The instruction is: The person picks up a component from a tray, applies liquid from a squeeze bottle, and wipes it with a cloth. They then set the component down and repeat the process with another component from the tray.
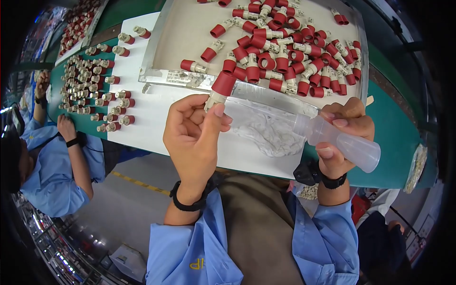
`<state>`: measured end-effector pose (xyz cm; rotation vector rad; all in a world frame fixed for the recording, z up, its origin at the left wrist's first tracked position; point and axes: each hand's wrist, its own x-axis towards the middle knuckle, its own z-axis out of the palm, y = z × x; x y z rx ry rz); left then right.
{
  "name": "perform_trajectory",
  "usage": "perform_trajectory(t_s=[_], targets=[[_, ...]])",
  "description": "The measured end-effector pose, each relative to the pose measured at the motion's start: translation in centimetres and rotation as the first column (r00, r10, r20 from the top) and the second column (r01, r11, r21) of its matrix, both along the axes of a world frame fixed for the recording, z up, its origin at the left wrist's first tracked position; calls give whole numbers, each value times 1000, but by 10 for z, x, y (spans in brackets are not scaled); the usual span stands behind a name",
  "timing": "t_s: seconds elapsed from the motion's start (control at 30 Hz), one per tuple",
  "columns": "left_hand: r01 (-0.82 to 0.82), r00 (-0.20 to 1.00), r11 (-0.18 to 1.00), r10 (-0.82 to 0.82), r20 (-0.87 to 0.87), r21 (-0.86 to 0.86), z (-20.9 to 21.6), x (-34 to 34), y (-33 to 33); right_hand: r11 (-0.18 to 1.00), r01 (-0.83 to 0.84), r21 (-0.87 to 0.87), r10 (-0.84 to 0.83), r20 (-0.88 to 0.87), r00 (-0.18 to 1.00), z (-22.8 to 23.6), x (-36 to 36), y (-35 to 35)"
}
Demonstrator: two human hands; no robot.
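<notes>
Between the thumb and fingers of my left hand (pixel 192 142) is a small cylindrical connector (pixel 223 84), red at its upper end and cream below, tilted slightly. My right hand (pixel 354 124) grips a translucent plastic squeeze bottle (pixel 359 151) by its neck and shoulder, its body slanting down to the right. The bottle's long thin nozzle runs left toward the connector. Whether the tip touches it I cannot tell. Behind the nozzle lies a crumpled white cloth (pixel 273 135).
A metal-rimmed tray (pixel 164 47) holds many loose red-and-cream connectors. White sheet (pixel 142 111) covers part of the green table (pixel 396 164). Several upright connectors (pixel 85 85) stand in rows at left, near a person in blue (pixel 57 166). A filled clear bag (pixel 417 168) hangs at the right edge.
</notes>
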<state>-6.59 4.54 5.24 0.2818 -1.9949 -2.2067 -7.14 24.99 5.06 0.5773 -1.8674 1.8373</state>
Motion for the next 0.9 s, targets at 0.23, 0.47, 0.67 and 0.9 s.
perform_trajectory(t_s=[0.23, 0.47, 0.67, 0.9], targets=[[92, 979, 922, -154, 137, 375, -5, -4, -10, 1000, 7, -5, -7, 20, 1000, -2, 2, 4], [87, 881, 430, -454, 132, 898, -10, -11, -23, 999, 12, 34, -12, 11, 1000, -1, 1, 4], [-31, 840, 135, -534, 99, 990, -10, -14, -29, 998, 21, -52, -18, 45, 999, -2, -1, -3], [101, 939, 629, -317, 135, 771, 6, -16, -55, 980, -15, -197, 34, 91, 995, 1, -5, 8]])
